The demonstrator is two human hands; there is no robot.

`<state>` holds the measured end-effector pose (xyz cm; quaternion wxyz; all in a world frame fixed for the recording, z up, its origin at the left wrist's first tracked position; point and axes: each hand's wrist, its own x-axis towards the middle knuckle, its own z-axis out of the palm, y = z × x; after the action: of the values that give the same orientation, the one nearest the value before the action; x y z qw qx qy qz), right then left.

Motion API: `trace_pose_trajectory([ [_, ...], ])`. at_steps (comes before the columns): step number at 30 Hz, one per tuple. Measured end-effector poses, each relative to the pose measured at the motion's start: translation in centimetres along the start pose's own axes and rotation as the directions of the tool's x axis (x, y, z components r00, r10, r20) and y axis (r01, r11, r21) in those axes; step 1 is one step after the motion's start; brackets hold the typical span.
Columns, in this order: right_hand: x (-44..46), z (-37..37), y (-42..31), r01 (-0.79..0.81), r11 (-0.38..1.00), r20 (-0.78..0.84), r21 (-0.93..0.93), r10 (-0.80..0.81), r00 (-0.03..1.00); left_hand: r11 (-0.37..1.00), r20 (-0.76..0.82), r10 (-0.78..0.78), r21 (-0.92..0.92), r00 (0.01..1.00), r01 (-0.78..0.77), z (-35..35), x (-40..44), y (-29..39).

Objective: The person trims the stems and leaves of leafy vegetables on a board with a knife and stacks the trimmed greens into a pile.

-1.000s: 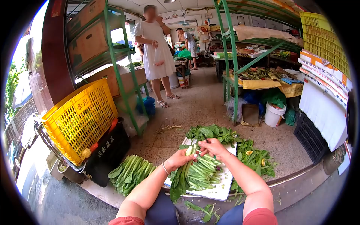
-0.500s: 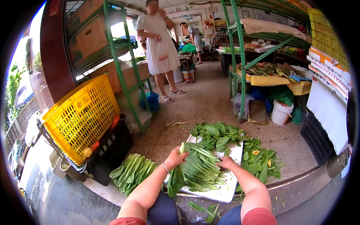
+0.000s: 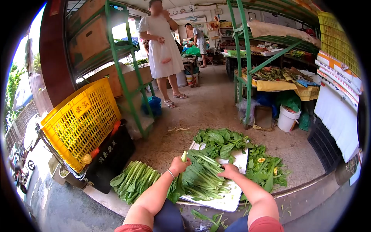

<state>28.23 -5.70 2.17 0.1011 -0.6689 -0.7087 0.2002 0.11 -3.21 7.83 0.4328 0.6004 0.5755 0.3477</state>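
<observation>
My left hand (image 3: 180,165) is closed round a few green stalks, with pale stem ends poking up above the fingers and leaves hanging below. My right hand (image 3: 229,171) rests at the right side of a bunch of leafy greens (image 3: 205,176) on the white board (image 3: 228,201), its fingers closed on something I cannot make out. More loose leaves (image 3: 222,141) lie at the board's far end. To the left, a neat pile of greens (image 3: 136,181) sits on the ground.
Trimmed leaves (image 3: 266,168) lie right of the board. A yellow crate (image 3: 83,121) rests over a black box (image 3: 112,154) at left. Green shelf posts (image 3: 245,77) and a white bucket (image 3: 288,118) stand behind at right. Two people (image 3: 164,58) stand further back.
My right hand has gone from the stalks held up by my left hand down to the bunch on the board. My left hand has moved slightly left, still holding stalks.
</observation>
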Motion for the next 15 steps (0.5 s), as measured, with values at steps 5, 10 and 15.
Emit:
trace_pose_trajectory([
  [5,-1.1,-0.9,-0.7,0.046,0.99,-0.073,-0.134,-0.056,0.996,0.992,-0.014,0.033,0.119,0.999,-0.031,1.0,0.2,0.0],
  [10,-1.0,0.8,0.7,0.091,0.987,-0.113,-0.133,-0.106,0.988,0.916,0.016,0.175,0.363,0.984,-0.169,1.3,-0.6,1.0],
  [15,0.4,-3.8,0.7,0.052,0.846,-0.208,0.53,0.071,0.976,0.867,0.034,0.186,0.465,0.982,-0.18,1.7,-2.5,3.8],
])
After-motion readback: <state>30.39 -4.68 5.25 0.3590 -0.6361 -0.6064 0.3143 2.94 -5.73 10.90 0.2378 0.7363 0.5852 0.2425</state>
